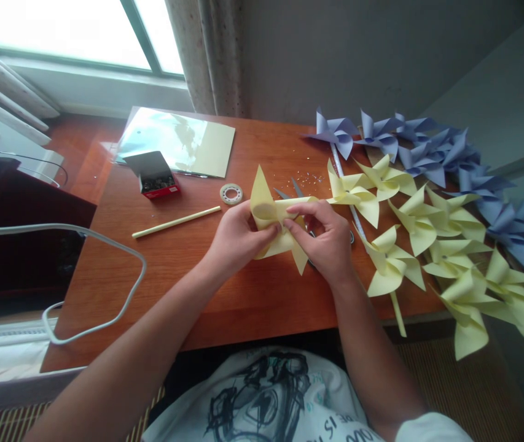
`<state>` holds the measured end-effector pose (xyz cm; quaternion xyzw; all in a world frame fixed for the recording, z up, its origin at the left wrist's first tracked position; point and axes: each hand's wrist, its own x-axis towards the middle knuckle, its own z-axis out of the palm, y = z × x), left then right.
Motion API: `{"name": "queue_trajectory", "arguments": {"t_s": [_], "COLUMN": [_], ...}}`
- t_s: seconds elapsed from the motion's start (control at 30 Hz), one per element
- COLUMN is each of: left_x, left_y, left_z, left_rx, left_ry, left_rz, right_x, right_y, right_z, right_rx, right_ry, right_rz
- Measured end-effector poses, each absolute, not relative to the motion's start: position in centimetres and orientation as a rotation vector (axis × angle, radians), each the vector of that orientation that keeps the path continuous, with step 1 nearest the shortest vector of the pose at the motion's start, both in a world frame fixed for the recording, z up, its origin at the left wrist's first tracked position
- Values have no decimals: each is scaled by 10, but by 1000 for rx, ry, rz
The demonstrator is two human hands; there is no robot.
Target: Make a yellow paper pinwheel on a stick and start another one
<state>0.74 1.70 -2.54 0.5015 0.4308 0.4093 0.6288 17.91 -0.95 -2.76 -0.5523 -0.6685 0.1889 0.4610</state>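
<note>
A yellow paper pinwheel (266,212) is held between my two hands above the middle of the wooden table. My left hand (241,230) is closed on its left side, thumb pressed near the centre. On the right side my right hand (319,230) pinches it close to the hub, finger and thumb almost meeting my left thumb. The hub itself is mostly covered by my fingers. Behind and under my right hand lie scissors (296,189), partly hidden. A rolled yellow paper stick (176,222) rests on the table to the left of my hands.
Several finished yellow pinwheels (391,261) spread over the right side, with purple pinwheels (379,135) behind them. A tape roll (231,194), an open red box of small dark pieces (160,184) and a glossy folder (174,141) lie further back. A white cable (137,276) loops at left.
</note>
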Motion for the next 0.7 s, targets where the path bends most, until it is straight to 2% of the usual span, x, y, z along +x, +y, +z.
{"name": "queue_trajectory", "arguments": {"t_s": [0.4, 0.53, 0.7], "left_x": [8, 7, 5], "left_y": [16, 17, 17], "left_z": [-20, -19, -17], "left_rx": [969, 956, 903], "left_ry": [942, 996, 1014], "left_rz": [939, 960, 988], "right_x": [179, 177, 178], "right_y": [-9, -11, -8], "right_z": [-27, -25, -27], "right_rx": [-1266, -1208, -1189], "right_ry": [-1762, -1663, -1223], "right_rz": [248, 355, 573]}}
